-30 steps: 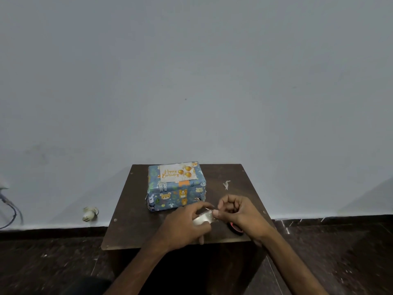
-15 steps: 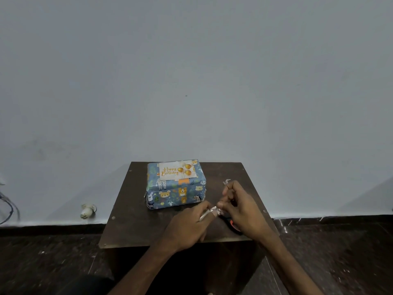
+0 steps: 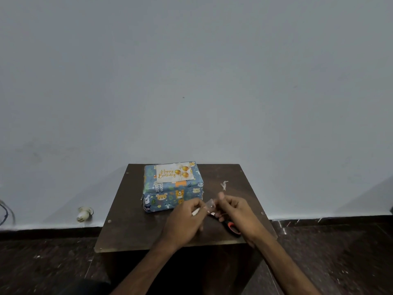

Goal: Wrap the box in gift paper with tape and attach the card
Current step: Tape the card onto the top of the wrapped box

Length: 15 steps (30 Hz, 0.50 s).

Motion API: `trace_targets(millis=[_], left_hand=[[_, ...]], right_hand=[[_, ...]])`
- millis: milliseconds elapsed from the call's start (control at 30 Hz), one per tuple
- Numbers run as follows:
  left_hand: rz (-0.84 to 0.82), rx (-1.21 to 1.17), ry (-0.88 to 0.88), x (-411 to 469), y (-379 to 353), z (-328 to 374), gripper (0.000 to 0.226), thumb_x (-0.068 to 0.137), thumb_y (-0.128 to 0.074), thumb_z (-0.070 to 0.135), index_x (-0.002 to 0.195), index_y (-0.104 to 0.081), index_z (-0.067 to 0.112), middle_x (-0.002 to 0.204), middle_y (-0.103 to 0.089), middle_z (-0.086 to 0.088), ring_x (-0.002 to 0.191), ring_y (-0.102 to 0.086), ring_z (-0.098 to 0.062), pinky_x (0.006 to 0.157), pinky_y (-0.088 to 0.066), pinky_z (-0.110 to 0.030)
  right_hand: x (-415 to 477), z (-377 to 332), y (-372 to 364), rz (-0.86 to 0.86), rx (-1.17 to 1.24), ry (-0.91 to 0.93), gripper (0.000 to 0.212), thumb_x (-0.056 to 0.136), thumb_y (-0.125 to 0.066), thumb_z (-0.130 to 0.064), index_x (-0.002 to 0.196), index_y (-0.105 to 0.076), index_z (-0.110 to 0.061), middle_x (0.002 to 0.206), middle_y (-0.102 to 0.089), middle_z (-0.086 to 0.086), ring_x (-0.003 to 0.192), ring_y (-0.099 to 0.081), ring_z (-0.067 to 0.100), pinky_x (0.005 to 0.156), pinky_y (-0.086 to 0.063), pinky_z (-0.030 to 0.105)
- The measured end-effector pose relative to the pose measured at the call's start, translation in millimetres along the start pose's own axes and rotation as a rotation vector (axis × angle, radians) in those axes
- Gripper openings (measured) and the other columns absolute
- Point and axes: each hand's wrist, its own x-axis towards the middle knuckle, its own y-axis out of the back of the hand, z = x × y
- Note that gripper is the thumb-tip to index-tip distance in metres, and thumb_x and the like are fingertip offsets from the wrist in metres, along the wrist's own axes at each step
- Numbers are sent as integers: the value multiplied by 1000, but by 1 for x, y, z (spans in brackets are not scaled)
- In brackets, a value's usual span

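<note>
While the wrapped box [image 3: 173,187] sits at the table's [image 3: 131,228] far side with the birthday card [image 3: 174,172] lying on top, the left hand [image 3: 184,222] and right hand [image 3: 238,213] pinch a clear tape strip [image 3: 208,204] between them; wrapping appears complete, and fixing the card probably remains.

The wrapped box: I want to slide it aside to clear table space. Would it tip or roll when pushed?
Rolling seems unlikely: the wrapped box has flat faces and sits squarely on the table. Tipping also looks improbable, since it is wider than tall. The card on top lies flat, but whether it is taped down is unclear, so it may shift.
</note>
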Motion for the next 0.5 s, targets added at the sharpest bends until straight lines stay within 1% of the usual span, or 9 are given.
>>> trace_targets(millis=[67,133,167,267,367,433,500], left_hand=[[-6,-11,4,0,-2,1,24,99,-56,40,82,-65,25,55,-64,3,42,-51,-3,52,-41,-26],[-16,-21,5,0,-2,3,24,99,-56,41,84,-65,25,57,-66,2,41,-51,-3,51,-40,-25],[-20,-26,8,1,-2,3,26,98,-55,43,84,-65,24,57,-66,2,41,-51,-4,50,-40,-24],[-35,-48,13,2,-3,4,27,99,-54,45,87,-66,23,57,-65,2,39,-49,-3,49,-38,-23],[-35,-16,2,3,-5,4,23,101,-52,39,91,-67,25,55,-62,3,40,-48,-1,50,-38,-24],[-14,38,-4,5,-8,4,23,101,-51,41,90,-67,28,53,-62,4,43,-52,-1,54,-42,-26],[12,86,2,7,-11,3,24,99,-52,45,88,-66,30,53,-64,5,47,-57,-1,58,-47,-27]], right_hand=[[1,3,-2,-3,-22,17,31,88,-68,-32,96,-71,-3,84,-73,9,75,-62,14,67,-50,21],[5,7,-1,28,-5,18,19,87,-73,-20,93,-72,-2,82,-72,12,75,-61,17,66,-50,21],[7,7,-1,36,7,9,17,87,-73,-16,92,-72,0,81,-72,13,72,-60,17,65,-50,21],[10,2,2,35,60,-37,17,87,-72,-8,93,-71,7,80,-73,16,64,-64,11,61,-51,18],[13,-1,7,47,12,-62,16,85,-75,-9,90,-72,6,82,-75,18,62,-65,12,60,-51,23],[17,-2,10,60,7,-97,18,84,-76,-8,89,-72,8,83,-75,21,63,-66,15,63,-52,28],[20,-4,12,65,20,-137,18,84,-76,-7,89,-71,10,83,-74,23,62,-65,15,60,-52,27]])
